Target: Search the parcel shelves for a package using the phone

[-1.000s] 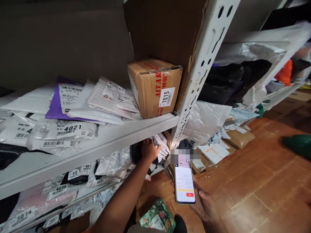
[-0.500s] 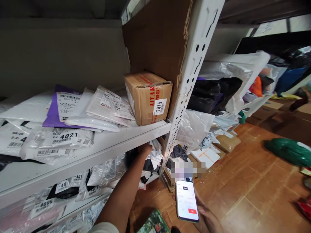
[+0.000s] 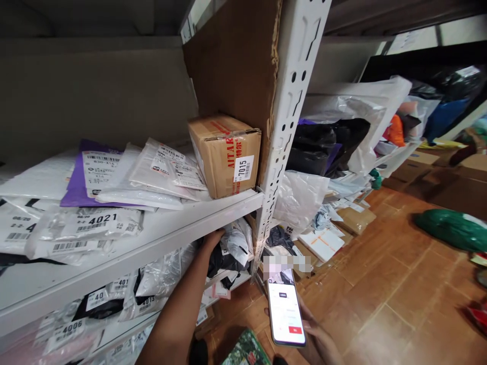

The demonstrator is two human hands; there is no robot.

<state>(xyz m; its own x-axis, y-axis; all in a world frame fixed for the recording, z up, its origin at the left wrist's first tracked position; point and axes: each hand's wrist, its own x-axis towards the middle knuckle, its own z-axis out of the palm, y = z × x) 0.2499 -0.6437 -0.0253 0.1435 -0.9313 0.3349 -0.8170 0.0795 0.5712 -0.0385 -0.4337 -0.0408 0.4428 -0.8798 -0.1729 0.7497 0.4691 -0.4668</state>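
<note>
My right hand [image 3: 315, 332] is closed round a smartphone [image 3: 282, 306], whose lit screen shows a mostly white page with a red button. My left arm reaches under the shelf board, and my left hand [image 3: 215, 238] is in the lower compartment among plastic mailing bags. Its fingers are hidden there. A black bag [image 3: 219, 261] lies just below that hand, and a white and grey bag [image 3: 236, 246] is to its right. Bubble-wrapped parcels [image 3: 167, 271] lie to the left of the forearm.
On the upper shelf [image 3: 213, 213] stand a cardboard box [image 3: 232, 157] labelled 7015 and several mailers, one purple [image 3: 74, 185]. A perforated white post [image 3: 289, 111] divides the racks. More parcels lie right of it; a green bag [image 3: 451, 228] is on the wooden floor [image 3: 380, 289].
My left hand has shifted a little left among the lower bags, and more of the white and grey bag shows. The phone stays in my right hand. The whole view has moved slightly.
</note>
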